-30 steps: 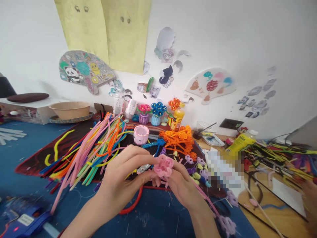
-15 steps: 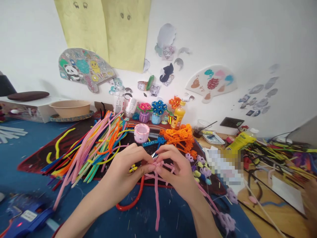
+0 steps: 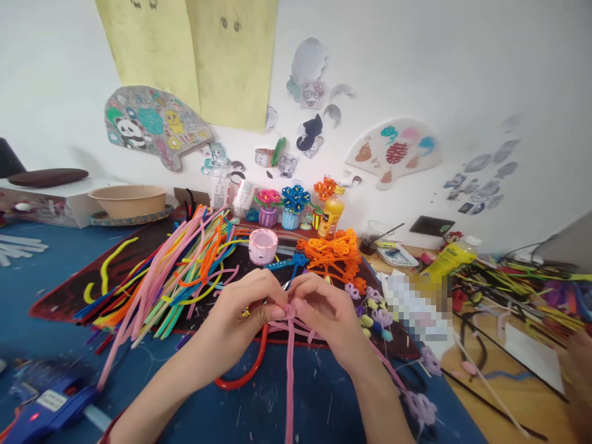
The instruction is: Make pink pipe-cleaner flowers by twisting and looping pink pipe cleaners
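Between my fingertips is a pink pipe cleaner (image 3: 290,370), looped into a small bunched shape at its top, with a long straight end hanging down. My left hand (image 3: 252,302) pinches the bunch from the left with thumb and index finger. From the right, my right hand (image 3: 324,308) pinches the same bunch. Under my hands lie more pink pipe cleaners, partly covered. A red curved handle (image 3: 245,377) sticks out below my left hand; the rest of that tool is mostly hidden.
Many coloured pipe cleaners (image 3: 161,271) lie to the left, and orange pipe-cleaner flowers (image 3: 330,256) at the back right. A pink cup (image 3: 263,246) stands behind my hands. A blue glue gun (image 3: 53,401) rests at the front left. Purple flowers (image 3: 420,407) lie on the right.
The hanging pink end now points straighter down and reaches the bottom edge. My fingers have shifted slightly on the bunch, and the view has moved a little.
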Demonstrator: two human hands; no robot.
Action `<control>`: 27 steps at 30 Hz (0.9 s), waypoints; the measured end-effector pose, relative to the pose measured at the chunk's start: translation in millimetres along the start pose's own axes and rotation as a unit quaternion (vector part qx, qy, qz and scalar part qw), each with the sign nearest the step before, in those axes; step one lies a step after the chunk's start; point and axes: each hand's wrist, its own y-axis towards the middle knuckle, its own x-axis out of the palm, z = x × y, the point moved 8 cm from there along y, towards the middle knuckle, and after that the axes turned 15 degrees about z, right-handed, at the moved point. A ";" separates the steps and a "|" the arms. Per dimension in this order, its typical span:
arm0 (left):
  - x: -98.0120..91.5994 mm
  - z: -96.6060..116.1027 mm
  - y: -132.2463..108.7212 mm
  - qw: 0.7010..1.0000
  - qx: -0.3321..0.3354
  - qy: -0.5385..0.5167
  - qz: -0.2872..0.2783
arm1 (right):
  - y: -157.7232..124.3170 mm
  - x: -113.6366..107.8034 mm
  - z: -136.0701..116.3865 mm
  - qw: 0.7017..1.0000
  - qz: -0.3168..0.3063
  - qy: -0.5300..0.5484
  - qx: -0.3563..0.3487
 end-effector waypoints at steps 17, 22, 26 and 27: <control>-12.3 17.6 3.4 0.979 0.117 0.149 0.081 | 2.4 -10.5 12.1 0.996 0.054 0.035 0.064; -19.8 2.8 1.1 0.982 0.008 0.102 0.160 | 3.3 -16.1 2.9 0.995 0.100 0.019 -0.002; -12.9 -0.4 -3.5 0.984 -0.011 0.076 0.162 | 1.3 -20.3 -4.3 0.987 0.144 -0.035 -0.064; -11.9 -0.7 -4.5 0.984 -0.014 0.071 0.163 | 0.7 -21.1 -5.5 0.985 0.150 -0.042 -0.073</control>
